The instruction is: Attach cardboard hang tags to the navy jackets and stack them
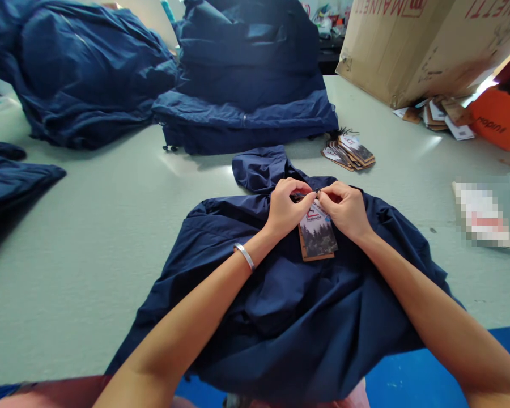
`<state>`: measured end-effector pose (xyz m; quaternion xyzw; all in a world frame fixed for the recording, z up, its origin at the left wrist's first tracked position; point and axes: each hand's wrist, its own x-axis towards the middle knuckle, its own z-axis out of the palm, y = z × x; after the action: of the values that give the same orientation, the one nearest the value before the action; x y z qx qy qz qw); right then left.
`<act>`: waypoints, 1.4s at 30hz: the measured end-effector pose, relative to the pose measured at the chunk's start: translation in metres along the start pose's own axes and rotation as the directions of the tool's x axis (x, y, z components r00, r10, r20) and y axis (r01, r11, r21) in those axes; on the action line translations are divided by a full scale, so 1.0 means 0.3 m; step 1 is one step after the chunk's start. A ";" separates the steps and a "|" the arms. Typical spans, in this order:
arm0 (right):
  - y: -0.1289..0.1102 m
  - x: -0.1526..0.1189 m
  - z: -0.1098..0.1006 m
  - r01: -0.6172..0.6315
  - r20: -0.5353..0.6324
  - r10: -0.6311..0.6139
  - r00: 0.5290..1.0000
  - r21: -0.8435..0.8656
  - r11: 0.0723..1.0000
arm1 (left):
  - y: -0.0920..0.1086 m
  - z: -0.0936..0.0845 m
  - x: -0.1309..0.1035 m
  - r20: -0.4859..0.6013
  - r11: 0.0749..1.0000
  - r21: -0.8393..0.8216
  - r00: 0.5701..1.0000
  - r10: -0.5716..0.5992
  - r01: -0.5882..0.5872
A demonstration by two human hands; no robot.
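A navy jacket (289,300) lies spread in front of me, its hood (259,169) folded out toward the far side. At the neckline, my left hand (289,207) and my right hand (343,208) meet with thumb and forefinger pinched together. Between the fingertips runs a thin dark tag string (317,192), mostly hidden by them. Below it hangs a hang tag (318,235) printed with a forest picture, over a brown card, resting on the jacket front. A metal bracelet circles my left wrist.
Behind the jacket stands a pile of navy garments (246,68), with more navy clothing (93,73) to its left. A stack of hang tags (351,152) lies at the right of the pile. Farther right are a cardboard box (403,51), loose cards and an orange bag (499,116).
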<state>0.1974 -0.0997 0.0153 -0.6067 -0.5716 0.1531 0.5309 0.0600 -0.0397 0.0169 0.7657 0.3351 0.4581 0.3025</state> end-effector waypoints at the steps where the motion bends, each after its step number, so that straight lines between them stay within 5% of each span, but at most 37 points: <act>1: 0.001 0.000 0.000 0.008 0.005 -0.008 1.000 -0.010 1.000 | 0.001 -0.001 0.000 -0.006 1.000 0.009 1.000 0.008 -0.008; 12: 0.000 0.002 0.000 0.010 0.083 -0.017 0.996 0.089 0.996 | -0.024 0.007 0.006 0.011 0.989 -0.090 0.993 -0.115 0.115; 21: 0.017 0.006 0.002 -0.054 0.087 0.040 0.995 0.172 0.984 | -0.011 0.000 -0.002 -0.091 0.997 0.043 0.993 0.070 -0.066; 42: 0.016 0.006 0.007 -0.099 0.080 0.086 0.993 0.178 0.979 | -0.012 0.006 -0.008 -0.061 0.988 0.086 0.989 0.135 -0.130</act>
<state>0.1988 -0.0962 0.0112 -0.5760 -0.5450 0.2505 0.5554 0.0598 -0.0398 0.0122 0.7822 0.3119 0.4886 0.2285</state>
